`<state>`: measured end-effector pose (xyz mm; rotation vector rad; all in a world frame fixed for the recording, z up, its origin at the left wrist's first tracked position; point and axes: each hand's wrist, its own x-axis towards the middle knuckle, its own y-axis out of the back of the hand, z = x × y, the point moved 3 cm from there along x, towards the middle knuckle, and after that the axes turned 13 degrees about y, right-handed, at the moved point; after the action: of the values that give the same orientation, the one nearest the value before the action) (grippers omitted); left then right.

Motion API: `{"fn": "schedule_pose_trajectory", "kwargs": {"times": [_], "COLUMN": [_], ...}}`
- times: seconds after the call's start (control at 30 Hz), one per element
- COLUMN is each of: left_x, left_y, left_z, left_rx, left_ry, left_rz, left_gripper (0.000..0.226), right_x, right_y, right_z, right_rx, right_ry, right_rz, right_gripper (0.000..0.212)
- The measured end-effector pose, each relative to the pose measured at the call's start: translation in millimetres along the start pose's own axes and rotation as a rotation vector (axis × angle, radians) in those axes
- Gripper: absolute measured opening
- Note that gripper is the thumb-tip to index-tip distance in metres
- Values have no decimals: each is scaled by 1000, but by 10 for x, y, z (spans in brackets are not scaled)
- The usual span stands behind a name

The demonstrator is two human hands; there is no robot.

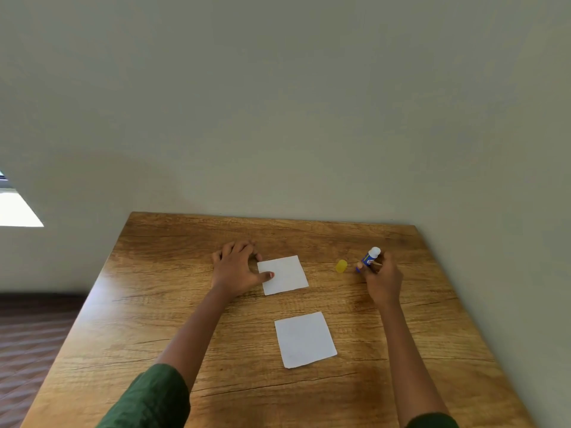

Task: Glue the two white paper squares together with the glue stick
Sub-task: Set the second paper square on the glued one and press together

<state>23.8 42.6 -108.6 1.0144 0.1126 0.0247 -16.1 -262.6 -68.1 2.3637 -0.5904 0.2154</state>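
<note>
The right hand (381,279), at the right of the frame, pinches the glue stick (370,259) by its blue barrel, the white tip up and tilted away. That is the sound place for the grip: the barrel looks stiff and light, while the exposed glue is likely soft and tacky, best kept off skin. The yellow cap (341,265) lies on the counter (173,298) just left of it. The left hand (236,268), fingers loosely spread, rests at the left edge of the far square (283,274), thumb on the paper. The near square (304,339) lies flat below it, apart. Both sheets look thin, limp and likely to slide or crease, so each probably needs pinning flat while glued and lifting by an edge.
</note>
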Motion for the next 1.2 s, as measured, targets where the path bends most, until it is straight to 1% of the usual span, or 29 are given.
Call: {"fn": "schedule_pose_trajectory", "kwargs": {"times": [0.1, 0.2, 0.33, 0.47, 0.53, 0.6, 0.67, 0.7, 0.77, 0.83, 0.9, 0.97, 1.03, 1.1, 1.2], "left_x": [-6, -13, -18, -22, -20, -18, -16, -15, -14, -14, -12, -13, -18, -22, -20], "left_y": [9, 16, 18, 18, 19, 16, 16, 17, 16, 14, 10, 8, 6, 1, 7], "left_z": [10, 12, 11, 10, 15, 16, 11, 9, 7, 6, 7, 10, 15, 17, 16], "left_rx": [2, -3, 12, 12, 12, 21, 23, 22, 22, 25, 23, 17, 15, 20, 24], "left_ry": [-1, -2, -2, -3, -4, -8, -11, -11, -10, -10, -8, -9, -14, -20, -20], "left_rz": [0, 7, 17, 15, 14, 16, 18, 16, 15, 15, 13, 17, 15, 13, 14], "left_gripper": [51, 49, 49, 49, 49, 49, 49, 49, 49, 48, 48, 48, 47, 47, 49], "right_x": [16, -13, -18, -36, -85, -157, -241, -285, -384, -484, -528, -504, -420, -284, -66], "right_y": [-73, -126, -143, -125, -78, 16, 117, 147, 121, 5, -148, -320, -485, -627, -825], "right_z": [-23, -30, -33, -28, -59, -114, -208, -262, -357, -410, -440, -471, -523, -614, -715], "right_rx": [-4, -19, -36, -2, 39, 74, 56, 36, 11, 9, 3, -1, 9, 17, -52], "right_ry": [38, 67, 97, 56, 35, -2, -11, 4, 37, 56, 69, 79, 89, 130, 192], "right_rz": [-23, -35, -46, -56, -28, 39, 84, 55, -115, -298, -391, -439, -468, -468, -483], "right_gripper": [35, 34, 37, 46, 50, 50, 40, 31, 17, 12, 7, 6, 9, 14, 17]}}
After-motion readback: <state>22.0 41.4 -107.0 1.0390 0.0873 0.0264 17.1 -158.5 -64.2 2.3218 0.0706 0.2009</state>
